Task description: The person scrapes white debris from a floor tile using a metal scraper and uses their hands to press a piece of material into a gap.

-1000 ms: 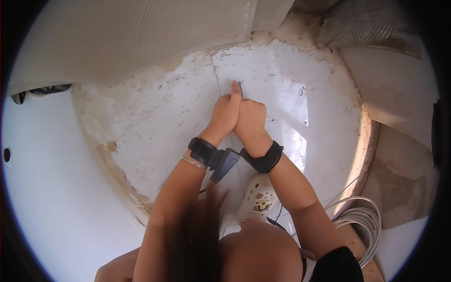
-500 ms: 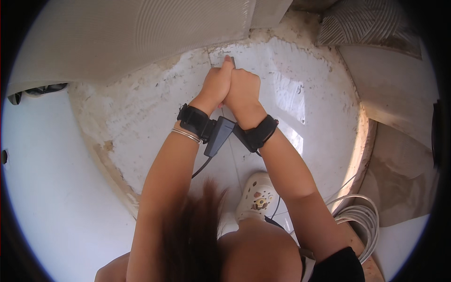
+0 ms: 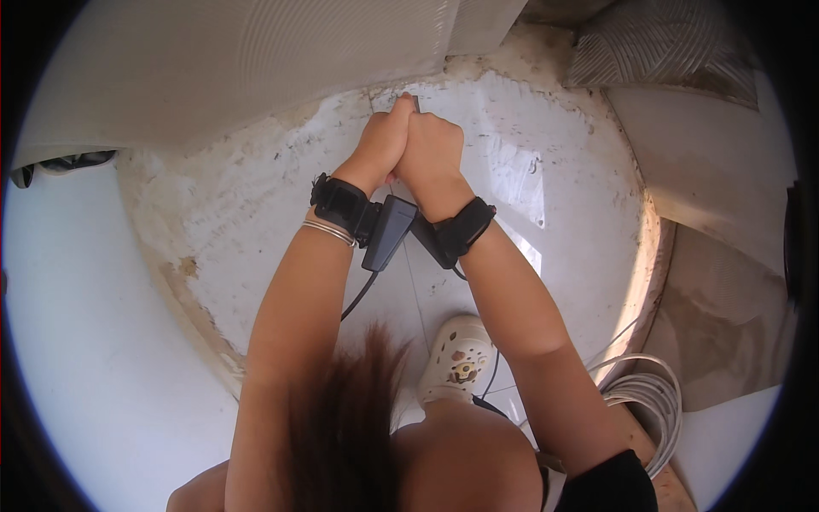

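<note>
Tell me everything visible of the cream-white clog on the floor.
The cream-white, smooth, rubbery-looking clog has a rounded toe and a perforated upper dotted with small brown and yellow decorative charms. It is worn on a foot, its toe pointing away from the person, and appears to rest upright on the smudged white floor. It sits between the forearms, nearer the bare right forearm. Its sole is hidden from this angle.

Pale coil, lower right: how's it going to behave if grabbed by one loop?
The pale coil is probably flexible but springy: its loops hold smooth curves. It may fan out, since one loop already arcs apart from the bundle and no tie shows. Likely some heft, given the many stacked turns.
</note>
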`<state>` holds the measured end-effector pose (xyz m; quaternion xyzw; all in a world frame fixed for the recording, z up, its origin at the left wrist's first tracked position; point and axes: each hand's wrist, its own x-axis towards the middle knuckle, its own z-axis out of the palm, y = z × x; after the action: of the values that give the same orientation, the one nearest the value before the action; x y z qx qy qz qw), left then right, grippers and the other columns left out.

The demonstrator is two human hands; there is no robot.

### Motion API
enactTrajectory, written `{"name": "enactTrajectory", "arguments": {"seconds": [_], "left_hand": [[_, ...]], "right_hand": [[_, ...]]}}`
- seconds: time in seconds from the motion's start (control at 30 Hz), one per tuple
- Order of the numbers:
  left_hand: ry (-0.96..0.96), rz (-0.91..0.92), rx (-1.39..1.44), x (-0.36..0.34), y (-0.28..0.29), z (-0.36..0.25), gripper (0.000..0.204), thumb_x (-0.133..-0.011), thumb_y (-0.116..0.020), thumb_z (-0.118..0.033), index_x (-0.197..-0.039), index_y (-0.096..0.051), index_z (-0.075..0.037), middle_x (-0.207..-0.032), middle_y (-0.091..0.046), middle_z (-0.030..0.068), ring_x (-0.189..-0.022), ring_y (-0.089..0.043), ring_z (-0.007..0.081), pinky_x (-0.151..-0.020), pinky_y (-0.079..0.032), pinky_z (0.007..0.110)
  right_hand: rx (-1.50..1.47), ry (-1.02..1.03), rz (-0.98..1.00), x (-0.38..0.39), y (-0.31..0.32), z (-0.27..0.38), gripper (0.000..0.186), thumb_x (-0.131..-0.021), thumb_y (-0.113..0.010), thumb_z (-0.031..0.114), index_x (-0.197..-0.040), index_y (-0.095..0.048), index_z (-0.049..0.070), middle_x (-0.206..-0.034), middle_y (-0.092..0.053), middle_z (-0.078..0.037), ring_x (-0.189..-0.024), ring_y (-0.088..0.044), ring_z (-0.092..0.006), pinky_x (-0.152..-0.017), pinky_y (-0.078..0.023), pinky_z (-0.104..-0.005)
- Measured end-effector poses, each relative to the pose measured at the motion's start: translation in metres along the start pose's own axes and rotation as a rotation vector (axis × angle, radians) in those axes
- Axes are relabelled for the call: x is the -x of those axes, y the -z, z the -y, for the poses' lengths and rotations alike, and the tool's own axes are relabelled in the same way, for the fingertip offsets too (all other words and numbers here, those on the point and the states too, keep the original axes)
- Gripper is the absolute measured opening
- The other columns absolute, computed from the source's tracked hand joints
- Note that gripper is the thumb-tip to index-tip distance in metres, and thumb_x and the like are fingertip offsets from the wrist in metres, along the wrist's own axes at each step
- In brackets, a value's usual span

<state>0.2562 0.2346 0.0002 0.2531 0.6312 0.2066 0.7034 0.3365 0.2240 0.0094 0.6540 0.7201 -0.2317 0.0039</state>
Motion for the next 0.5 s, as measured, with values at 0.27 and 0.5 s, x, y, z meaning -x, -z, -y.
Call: {"name": "enactTrajectory", "arguments": {"seconds": [0.27,0.5], "left_hand": [[0.042,0.026,0.061,0.040,-0.024,0.040,0.046,-0.079,-0.034,-0.043,-0.069,-0.048,0.000,-0.050,-0.044,0.0052,-0.033,-0.037,0.0129,-0.026,-0.024,0.028],[0.039,-0.008,0.074,0.006,-0.007,0.000,0.044,-0.077,-0.036,-0.042,-0.069,-0.050,-0.001,-0.053,-0.045,0.0057,-0.038,-0.040,0.0131,-0.029,-0.025,0.028]], "right_hand": [[0.073,-0.043,0.184,0.053,-0.011,-0.008,0.032,-0.051,-0.068,0.020,-0.076,-0.059,0.003,-0.054,-0.058,-0.007,-0.052,-0.059,-0.0209,-0.045,-0.043,-0.0299],[0.043,0.040,0.110,0.003,0.010,-0.002,0.031,-0.061,-0.063,0.018,-0.087,-0.058,0.003,-0.063,-0.061,-0.005,-0.056,-0.060,-0.0180,-0.046,-0.044,-0.0275]]}}
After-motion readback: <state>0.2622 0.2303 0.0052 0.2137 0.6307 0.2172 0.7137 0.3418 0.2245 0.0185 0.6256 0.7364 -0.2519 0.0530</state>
